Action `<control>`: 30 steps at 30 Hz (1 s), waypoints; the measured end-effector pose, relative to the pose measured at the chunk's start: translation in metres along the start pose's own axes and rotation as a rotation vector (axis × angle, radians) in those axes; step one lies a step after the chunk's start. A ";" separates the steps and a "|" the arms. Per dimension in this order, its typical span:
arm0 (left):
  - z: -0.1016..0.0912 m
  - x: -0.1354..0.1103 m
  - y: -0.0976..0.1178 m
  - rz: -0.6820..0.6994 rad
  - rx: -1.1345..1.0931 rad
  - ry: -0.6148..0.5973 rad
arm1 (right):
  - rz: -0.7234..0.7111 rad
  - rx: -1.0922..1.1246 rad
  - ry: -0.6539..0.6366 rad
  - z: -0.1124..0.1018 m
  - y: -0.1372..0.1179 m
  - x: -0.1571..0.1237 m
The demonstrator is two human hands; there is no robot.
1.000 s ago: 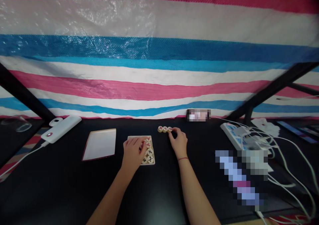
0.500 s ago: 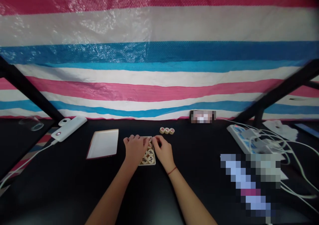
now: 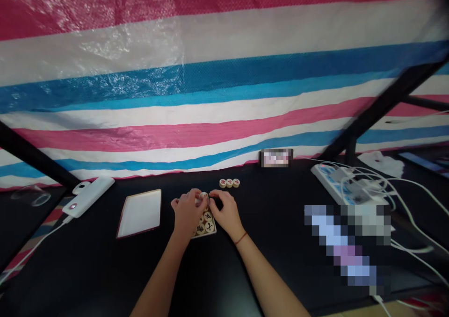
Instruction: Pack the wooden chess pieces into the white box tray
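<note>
A small white box point(image 3: 206, 234) holds several round, pale Chinese chess pieces point(image 3: 209, 226) with dark characters. My left hand point(image 3: 187, 209) lies over the box's left part and hides much of it. Between its thumb and fingers, at the far end, a chess piece point(image 3: 204, 195) shows tilted up. My right hand point(image 3: 226, 210) is curved at the box's far right corner, thumb and index finger apart, their tips close to that piece. Whether they touch it I cannot make out. Beyond the hands, three chess pieces point(image 3: 229, 183) with red characters stand in a row.
A box lid point(image 3: 140, 214), pale inside, lies left of the hands. Farther left are a white power bank point(image 3: 87, 198) with a cable and a clear glass point(image 3: 31, 195). At right sit a power strip point(image 3: 329, 183), tangled cables and blurred items. A striped sheet point(image 3: 210, 120) hangs behind.
The view has tilted and shifted slightly. A piece at the box's far end now shows raised between my left fingers. My right fingertips have come nearer to it.
</note>
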State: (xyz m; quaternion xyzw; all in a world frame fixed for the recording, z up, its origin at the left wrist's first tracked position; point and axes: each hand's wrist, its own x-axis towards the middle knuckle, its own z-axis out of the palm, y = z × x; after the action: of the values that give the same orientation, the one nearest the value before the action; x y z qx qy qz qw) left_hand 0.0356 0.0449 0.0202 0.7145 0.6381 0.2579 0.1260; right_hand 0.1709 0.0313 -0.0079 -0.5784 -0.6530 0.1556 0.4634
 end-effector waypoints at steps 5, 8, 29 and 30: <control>-0.007 -0.006 -0.003 0.107 -0.308 -0.008 | -0.165 -0.018 -0.013 -0.004 -0.007 -0.001; -0.008 -0.009 -0.007 0.089 -0.411 -0.011 | -0.194 -0.003 0.021 -0.003 -0.010 -0.001; -0.003 -0.006 -0.021 -0.129 -0.660 0.113 | 0.414 -0.442 0.240 -0.041 0.075 0.022; -0.004 -0.007 -0.019 -0.083 -0.602 0.110 | 0.401 -0.434 0.263 -0.042 0.072 0.022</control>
State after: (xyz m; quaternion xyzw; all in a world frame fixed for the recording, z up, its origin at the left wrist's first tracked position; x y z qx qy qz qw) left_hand 0.0167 0.0404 0.0120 0.6033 0.5677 0.4681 0.3076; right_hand 0.2496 0.0573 -0.0301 -0.7960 -0.4785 0.0248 0.3700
